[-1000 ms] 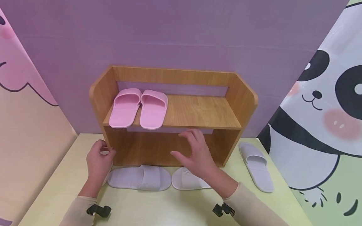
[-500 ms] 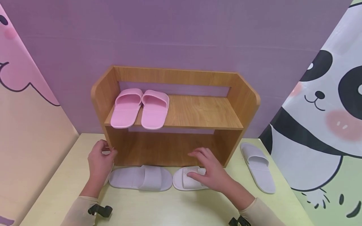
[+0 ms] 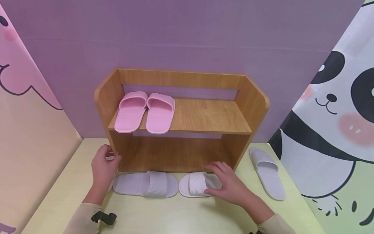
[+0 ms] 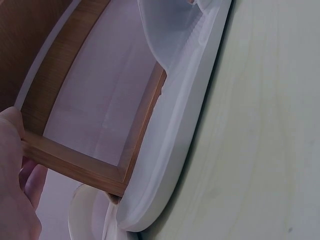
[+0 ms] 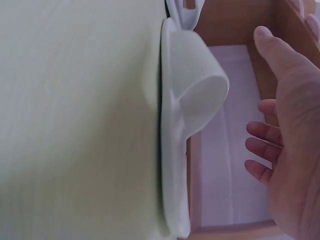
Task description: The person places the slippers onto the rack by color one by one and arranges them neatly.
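Observation:
A wooden shoe rack (image 3: 201, 79) stands on the pale yellow table (image 3: 163, 214). A pair of pink slippers (image 3: 144, 112) lies on its upper shelf at the left. My left hand (image 3: 111, 157) grips the front edge of the rack's left side panel (image 4: 75, 162), thumb in front and fingers behind. My right hand (image 3: 223, 178) hovers with relaxed, spread fingers over the heel end of a white ribbed slipper (image 3: 197, 184) in front of the rack; the right wrist view shows the palm (image 5: 295, 150) beside that slipper (image 5: 192, 95), not closed on it.
A pale lilac slipper (image 3: 146, 184) lies sideways left of the white one, against the rack's base (image 4: 175, 130). Another lilac slipper (image 3: 267, 172) lies right of the rack. A purple wall stands behind, with cartoon-printed panels on both sides.
My right hand dropped from the front edge of the upper shelf down and to the right, to the white slipper on the table. My left hand stayed on the side panel.

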Available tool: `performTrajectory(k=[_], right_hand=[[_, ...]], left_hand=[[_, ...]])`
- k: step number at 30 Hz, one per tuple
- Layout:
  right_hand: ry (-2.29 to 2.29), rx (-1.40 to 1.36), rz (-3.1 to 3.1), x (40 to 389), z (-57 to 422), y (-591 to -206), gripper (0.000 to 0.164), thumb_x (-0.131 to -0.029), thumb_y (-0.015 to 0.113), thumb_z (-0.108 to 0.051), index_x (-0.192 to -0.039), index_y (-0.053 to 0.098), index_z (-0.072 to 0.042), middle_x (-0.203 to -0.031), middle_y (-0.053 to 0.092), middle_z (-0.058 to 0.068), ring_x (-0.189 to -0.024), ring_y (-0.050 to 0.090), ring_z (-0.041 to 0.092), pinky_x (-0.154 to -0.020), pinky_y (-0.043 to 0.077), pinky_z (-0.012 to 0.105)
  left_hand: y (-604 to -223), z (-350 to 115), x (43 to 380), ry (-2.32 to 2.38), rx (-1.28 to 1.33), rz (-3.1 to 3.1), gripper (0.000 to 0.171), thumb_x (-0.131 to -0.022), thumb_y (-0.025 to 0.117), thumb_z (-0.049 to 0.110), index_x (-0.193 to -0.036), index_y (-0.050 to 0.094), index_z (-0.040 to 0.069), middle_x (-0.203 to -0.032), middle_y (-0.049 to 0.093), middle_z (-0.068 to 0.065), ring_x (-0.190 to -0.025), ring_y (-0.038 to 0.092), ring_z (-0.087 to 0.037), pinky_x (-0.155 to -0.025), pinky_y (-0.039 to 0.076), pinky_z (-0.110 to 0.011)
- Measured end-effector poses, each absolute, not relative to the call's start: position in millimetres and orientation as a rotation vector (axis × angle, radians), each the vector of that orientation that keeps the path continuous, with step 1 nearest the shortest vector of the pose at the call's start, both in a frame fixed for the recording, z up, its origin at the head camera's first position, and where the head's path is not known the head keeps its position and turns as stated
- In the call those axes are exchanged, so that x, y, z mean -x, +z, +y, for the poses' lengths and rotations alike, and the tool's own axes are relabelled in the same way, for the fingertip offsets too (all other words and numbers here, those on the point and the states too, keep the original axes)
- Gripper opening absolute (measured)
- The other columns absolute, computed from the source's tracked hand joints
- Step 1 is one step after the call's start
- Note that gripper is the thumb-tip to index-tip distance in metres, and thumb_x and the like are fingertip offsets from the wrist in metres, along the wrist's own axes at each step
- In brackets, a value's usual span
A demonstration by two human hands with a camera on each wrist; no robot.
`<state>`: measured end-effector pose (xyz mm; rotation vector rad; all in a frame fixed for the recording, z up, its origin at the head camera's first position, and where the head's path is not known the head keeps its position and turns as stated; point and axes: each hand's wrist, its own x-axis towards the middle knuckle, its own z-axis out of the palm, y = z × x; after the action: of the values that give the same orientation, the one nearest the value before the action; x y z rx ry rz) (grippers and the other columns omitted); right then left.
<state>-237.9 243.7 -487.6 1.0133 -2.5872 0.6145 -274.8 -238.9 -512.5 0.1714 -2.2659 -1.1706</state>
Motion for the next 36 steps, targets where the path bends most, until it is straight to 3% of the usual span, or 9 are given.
performTrajectory(k=[3, 7, 11, 17, 26, 33, 36], right_hand=[[0.58, -0.995, -2.613, 237.1, 250.3, -493.4, 0.076, -0.081, 0.097, -0.046, -0.142, 0.068, -0.012, -0.137, 0.065, 0.003, -0.126, 0.059, 0.027, -0.104, 0.052, 0.056], [0.547, -0.968, -2.651, 237.0, 257.9, -502.1, 0.076, -0.08, 0.097, -0.047, -0.141, 0.068, -0.012, -0.135, 0.066, 0.003, -0.124, 0.059, 0.027, -0.104, 0.052, 0.057], [0.506, -0.934, -2.696, 238.4, 263.6, -510.2, 0.081, -0.079, 0.097, -0.052, -0.144, 0.068, -0.013, -0.133, 0.065, 0.001, -0.123, 0.059, 0.026, -0.105, 0.052, 0.056], [0.488, -0.889, -2.754, 238.4, 268.7, -515.2, 0.085, -0.078, 0.098, -0.055, -0.147, 0.068, -0.016, -0.133, 0.065, -0.001, -0.122, 0.058, 0.025, -0.106, 0.051, 0.056], [0.425, -0.862, -2.784, 240.6, 276.5, -520.2, 0.078, -0.078, 0.097, -0.057, -0.137, 0.071, -0.012, -0.125, 0.065, 0.0, -0.117, 0.06, 0.026, -0.102, 0.053, 0.054], [0.366, -0.85, -2.82, 245.9, 285.7, -528.0, 0.079, -0.079, 0.094, -0.063, -0.136, 0.073, -0.013, -0.127, 0.066, 0.0, -0.117, 0.061, 0.027, -0.101, 0.054, 0.054], [0.391, -0.854, -2.848, 248.8, 289.0, -530.7, 0.08, -0.08, 0.094, -0.063, -0.138, 0.072, -0.014, -0.13, 0.065, 0.001, -0.12, 0.061, 0.028, -0.104, 0.054, 0.054]], left_hand=[[-511.9, -238.4, 274.4, -1.176, -0.172, -2.265, 0.016, -0.098, 0.075, 0.006, -0.11, 0.064, 0.006, -0.115, 0.072, -0.012, -0.109, 0.073, -0.035, -0.079, 0.067, -0.044], [-511.3, -237.5, 273.9, -1.184, -0.16, -2.253, 0.016, -0.098, 0.074, 0.005, -0.11, 0.064, 0.005, -0.115, 0.071, -0.013, -0.109, 0.073, -0.036, -0.082, 0.067, -0.058], [-512.1, -238.2, 274.6, -1.176, -0.152, -2.244, 0.016, -0.098, 0.074, 0.004, -0.11, 0.064, 0.004, -0.115, 0.072, -0.014, -0.109, 0.074, -0.037, -0.082, 0.066, -0.06], [-512.5, -238.5, 274.8, -1.181, -0.159, -2.258, 0.017, -0.099, 0.074, 0.005, -0.112, 0.064, 0.004, -0.116, 0.072, -0.014, -0.11, 0.073, -0.036, -0.083, 0.066, -0.059], [-511.3, -238.1, 274.0, -1.201, -0.165, -2.27, 0.019, -0.099, 0.075, 0.005, -0.115, 0.064, 0.005, -0.118, 0.071, -0.014, -0.113, 0.072, -0.037, -0.087, 0.065, -0.06], [-511.5, -238.6, 273.7, -1.169, -0.164, -2.268, 0.017, -0.099, 0.075, 0.006, -0.112, 0.065, 0.006, -0.115, 0.072, -0.011, -0.11, 0.073, -0.033, -0.08, 0.066, -0.04], [-511.4, -238.4, 273.2, -1.175, -0.168, -2.264, 0.018, -0.099, 0.075, 0.006, -0.113, 0.065, 0.006, -0.116, 0.072, -0.011, -0.11, 0.073, -0.034, -0.081, 0.067, -0.043]])
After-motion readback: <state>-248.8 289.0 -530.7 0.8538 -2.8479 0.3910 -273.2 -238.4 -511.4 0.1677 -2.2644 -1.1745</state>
